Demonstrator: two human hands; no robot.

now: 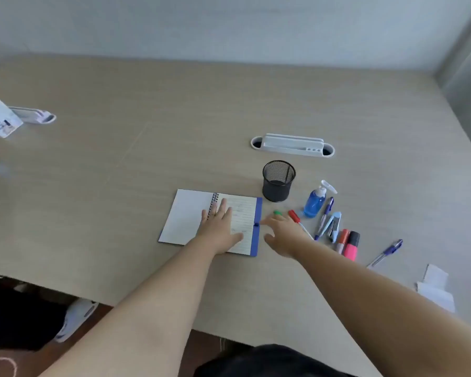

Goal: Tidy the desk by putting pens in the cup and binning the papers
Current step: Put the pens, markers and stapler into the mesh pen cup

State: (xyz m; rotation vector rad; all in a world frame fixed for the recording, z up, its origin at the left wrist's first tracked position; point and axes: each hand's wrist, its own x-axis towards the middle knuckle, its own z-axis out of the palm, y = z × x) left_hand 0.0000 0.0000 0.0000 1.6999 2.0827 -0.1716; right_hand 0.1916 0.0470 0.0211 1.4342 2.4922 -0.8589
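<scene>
From the head camera, the left hand (220,227) lies flat and open on the notebook (211,221), fingers spread across the spiral binding, gripping nothing. The right hand (282,232) is open too, fingers loosely spread just beside the notebook's blue edge, with nothing in it; it partly covers a green-capped pen (277,213) and sits against a red pen (297,219).

The black mesh cup (278,180) stands upright just beyond the notebook's far right corner, and looks empty. More pens lie to the right: a purple one (325,213) beside the blue bottle (314,202), two fat markers (348,244), and another pen (386,252) farther out. White papers (435,288) rest near the desk's (174,118) right edge.

The step seems to be picking up the first pen. It would go best by pinching the green or red pen near its middle, lifting it clear, then tipping it upright over the cup so it drops in without knocking the light cup over.
</scene>
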